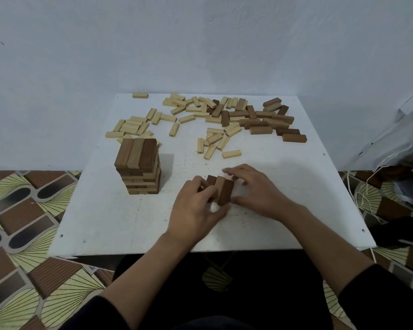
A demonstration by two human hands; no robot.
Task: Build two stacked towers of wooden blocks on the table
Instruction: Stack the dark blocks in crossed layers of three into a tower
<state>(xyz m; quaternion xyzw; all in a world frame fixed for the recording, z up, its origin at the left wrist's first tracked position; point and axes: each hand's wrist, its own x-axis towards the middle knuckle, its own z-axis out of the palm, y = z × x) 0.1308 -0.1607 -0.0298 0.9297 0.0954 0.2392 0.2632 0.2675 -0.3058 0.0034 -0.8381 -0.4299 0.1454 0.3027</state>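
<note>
Your left hand [196, 206] curls onto the three-block row [221, 190] near the table's [100, 222] front edge, right hand [255, 194] pressing it flat-fingered — squeeze unevenly and this base could skew, leaving the second tower leaning beside the standing tower [138, 166].

white table [105, 222] against pale wall [200, 44]; brown-green patterned floor [22, 210].

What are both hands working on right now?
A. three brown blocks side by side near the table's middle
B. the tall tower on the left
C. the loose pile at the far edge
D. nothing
A: the left hand and right hand flank and touch the row of three brown blocks; the tower stands apart.
</note>
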